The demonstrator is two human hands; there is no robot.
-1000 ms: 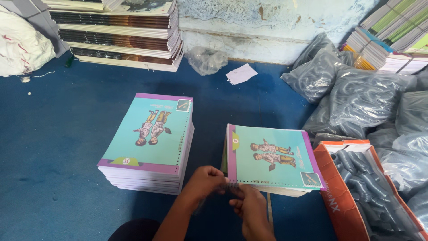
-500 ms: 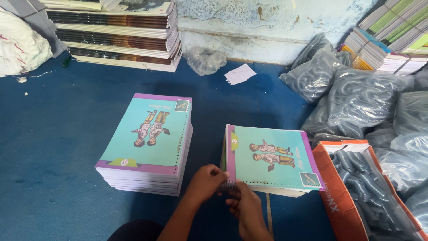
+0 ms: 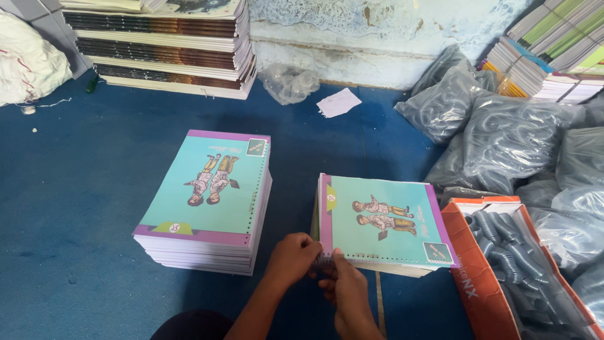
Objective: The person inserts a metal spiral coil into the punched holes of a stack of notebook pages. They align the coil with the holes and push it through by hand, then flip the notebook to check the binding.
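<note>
An orange cardboard box [image 3: 473, 277] sits open at the blue floor's right edge, packed with dark spiral coils. Behind it, grey plastic bags [image 3: 503, 132] of coils pile up along the right side, and a clear crumpled bag [image 3: 288, 82] lies against the back wall.

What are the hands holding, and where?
Both hands, left hand and right hand, pinch a dark spiral coil at the notebook's punched near corner.

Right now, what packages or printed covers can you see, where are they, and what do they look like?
Orange cardboard box: right of the hands, open, holds grey coils.
Teal notebook: under both hands, purple border, cartoon figures.
Notebook stack: left, same cover.
Grey plastic bags: right, bulging.
</note>
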